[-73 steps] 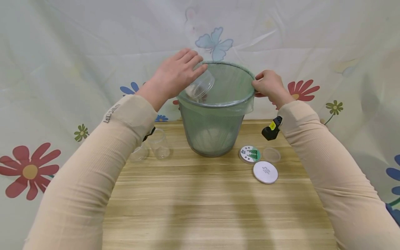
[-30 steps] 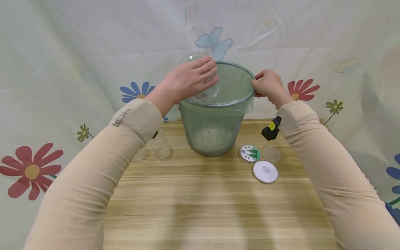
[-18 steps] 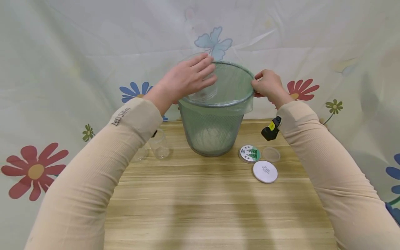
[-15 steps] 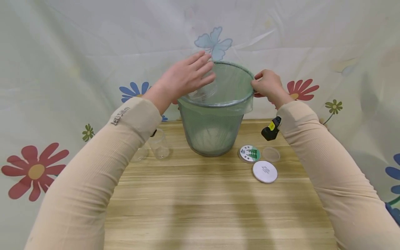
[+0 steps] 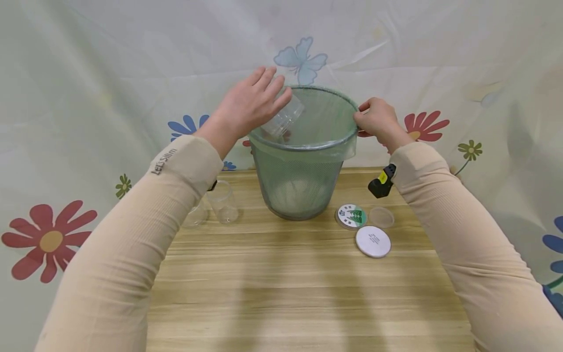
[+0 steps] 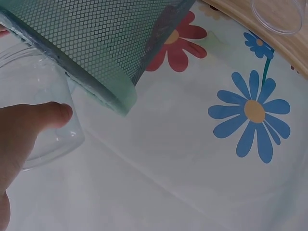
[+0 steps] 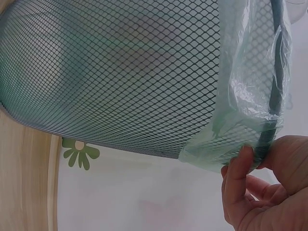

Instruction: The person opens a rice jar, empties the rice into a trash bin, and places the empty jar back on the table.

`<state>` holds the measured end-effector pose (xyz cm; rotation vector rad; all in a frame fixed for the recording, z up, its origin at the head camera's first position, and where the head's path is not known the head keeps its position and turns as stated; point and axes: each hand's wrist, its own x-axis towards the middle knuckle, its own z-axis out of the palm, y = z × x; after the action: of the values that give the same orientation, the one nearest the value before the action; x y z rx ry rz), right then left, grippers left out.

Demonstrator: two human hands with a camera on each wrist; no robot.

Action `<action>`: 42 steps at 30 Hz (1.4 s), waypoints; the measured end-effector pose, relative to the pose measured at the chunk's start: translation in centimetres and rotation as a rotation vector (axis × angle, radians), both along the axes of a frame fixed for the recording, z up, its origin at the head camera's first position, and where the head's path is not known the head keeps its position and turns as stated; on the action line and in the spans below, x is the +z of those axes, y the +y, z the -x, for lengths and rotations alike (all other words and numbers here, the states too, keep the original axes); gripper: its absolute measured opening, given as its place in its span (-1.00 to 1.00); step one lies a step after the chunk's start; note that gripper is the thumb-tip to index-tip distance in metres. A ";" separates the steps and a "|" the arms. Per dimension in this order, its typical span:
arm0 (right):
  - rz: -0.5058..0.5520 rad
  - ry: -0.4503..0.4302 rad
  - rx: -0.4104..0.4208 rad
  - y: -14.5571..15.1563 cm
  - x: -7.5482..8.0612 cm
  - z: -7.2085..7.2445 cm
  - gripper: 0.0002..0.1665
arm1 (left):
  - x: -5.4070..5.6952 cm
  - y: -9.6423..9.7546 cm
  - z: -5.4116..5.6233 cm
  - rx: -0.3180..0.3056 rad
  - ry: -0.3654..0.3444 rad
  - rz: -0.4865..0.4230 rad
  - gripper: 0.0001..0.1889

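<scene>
A dark mesh wastebasket (image 5: 296,183) with a thin green liner (image 5: 325,152) folded over its rim stands at the back of the table. My left hand (image 5: 248,105) grips a clear plastic jar (image 5: 290,112) at the basket's left rim, its mouth tipped down into the opening. In the left wrist view, the thumb (image 6: 50,114) presses along the jar's side. With fingers and thumb, my right hand (image 5: 378,120) pinches the liner and rim on the right side. The right wrist view shows the liner gathered at those fingertips (image 7: 246,154).
Two clear jars (image 5: 226,208) stand left of the basket, one partly behind my left sleeve. To the right lie a green-and-white round lid (image 5: 351,216), a clear disc (image 5: 381,218) and a white round lid (image 5: 373,242). A flower-printed curtain (image 5: 409,54) hangs close behind.
The left hand swings the jar forward and down over the basket opening, then back up and left, where it is tipped steeply again. The right hand keeps its place on the rim.
</scene>
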<state>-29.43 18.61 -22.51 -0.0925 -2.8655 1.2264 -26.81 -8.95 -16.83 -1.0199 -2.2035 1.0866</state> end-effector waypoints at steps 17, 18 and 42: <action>0.003 0.005 0.005 -0.1 -0.1 0.0 -0.50 | -0.2 1.1 -0.5 -0.055 0.127 0.335 0.23; 0.002 0.004 0.005 -0.1 -0.1 0.0 -0.50 | -0.3 1.2 -0.5 -0.064 0.143 0.341 0.12; -0.009 0.001 0.011 -0.4 -0.1 -0.1 -0.49 | -0.2 0.4 -0.1 -0.021 0.089 0.274 0.39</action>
<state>-29.35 18.20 -22.59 -0.0762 -2.8744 1.2145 -26.69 -8.53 -16.99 -1.0805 -2.0067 1.4245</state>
